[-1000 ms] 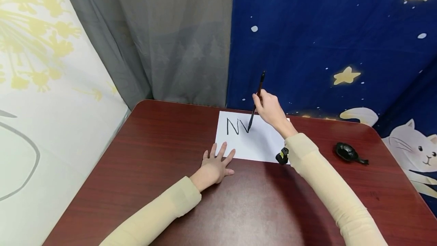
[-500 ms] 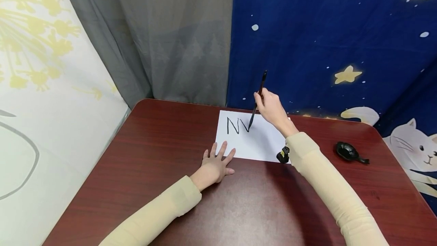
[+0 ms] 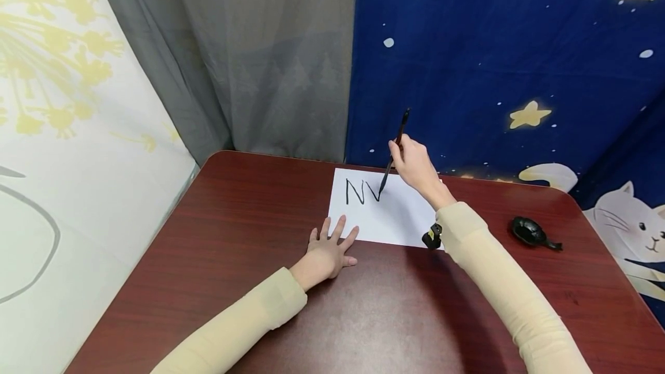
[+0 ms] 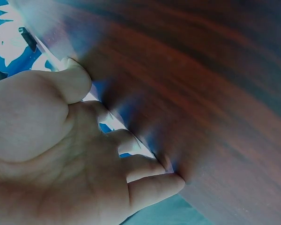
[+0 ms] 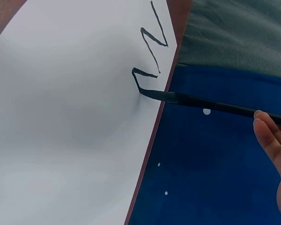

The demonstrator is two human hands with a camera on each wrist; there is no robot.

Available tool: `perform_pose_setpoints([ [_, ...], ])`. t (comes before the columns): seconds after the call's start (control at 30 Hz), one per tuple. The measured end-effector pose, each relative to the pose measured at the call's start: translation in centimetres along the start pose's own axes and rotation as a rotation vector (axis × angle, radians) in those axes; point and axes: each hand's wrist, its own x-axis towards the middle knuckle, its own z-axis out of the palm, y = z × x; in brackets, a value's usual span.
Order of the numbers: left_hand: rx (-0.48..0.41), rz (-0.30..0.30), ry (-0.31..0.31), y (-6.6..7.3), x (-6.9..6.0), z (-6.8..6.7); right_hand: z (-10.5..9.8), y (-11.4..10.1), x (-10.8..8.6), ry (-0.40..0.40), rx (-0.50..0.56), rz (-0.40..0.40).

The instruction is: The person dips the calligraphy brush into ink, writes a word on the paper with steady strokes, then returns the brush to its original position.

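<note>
A white sheet of paper [image 3: 395,218] lies near the table's far edge, bearing a black N and a V-like stroke. My right hand [image 3: 415,167] pinches a dark brush [image 3: 400,130] above the sheet, its tip on the paper at the second stroke's right side. In the right wrist view the brush [image 5: 210,104] meets the black line on the paper [image 5: 75,117], and fingertips of the right hand [image 5: 277,154] grip its shaft. My left hand [image 3: 326,255] rests with fingers spread, its fingertips on the paper's lower left corner; the left wrist view shows its palm [image 4: 51,136].
A small black dish with a handle [image 3: 529,231] sits on the reddish-brown table [image 3: 249,212] at the right. Behind the table hang a grey curtain [image 3: 286,62] and a blue one with stars [image 3: 441,74]. A pale patterned panel [image 3: 67,149] stands at the left.
The brush tip has moved slightly up and to the right from the low point of the second stroke, with the right hand following. The left hand has stayed in place.
</note>
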Motion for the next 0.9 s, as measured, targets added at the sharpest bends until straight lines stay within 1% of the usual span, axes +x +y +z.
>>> perform_pose_setpoints([
  [0.03,0.002,-0.001,-0.002,0.0,0.0,0.0,0.0,0.0,0.0,0.000,0.001,0.000],
  [0.07,0.007,0.003,-0.001,-0.1,0.4,0.3,0.0,0.0,0.0,-0.002,0.004,0.000],
  [0.27,0.030,0.002,-0.016,-0.3,1.3,1.1,0.1,0.3,0.0,-0.001,0.006,-0.009],
  [0.3,0.032,-0.002,-0.021,-0.2,1.2,1.0,0.1,0.3,0.0,0.003,0.002,-0.013],
  [0.47,0.040,0.006,-0.015,-0.5,2.4,2.0,0.1,0.5,0.1,0.016,-0.010,-0.022],
  [0.57,0.037,0.008,-0.005,-0.6,2.9,2.4,0.0,0.5,0.1,0.018,-0.003,-0.023],
  [0.9,0.027,0.009,0.007,-0.6,3.0,2.7,0.0,0.7,0.1,0.028,0.016,-0.029],
])
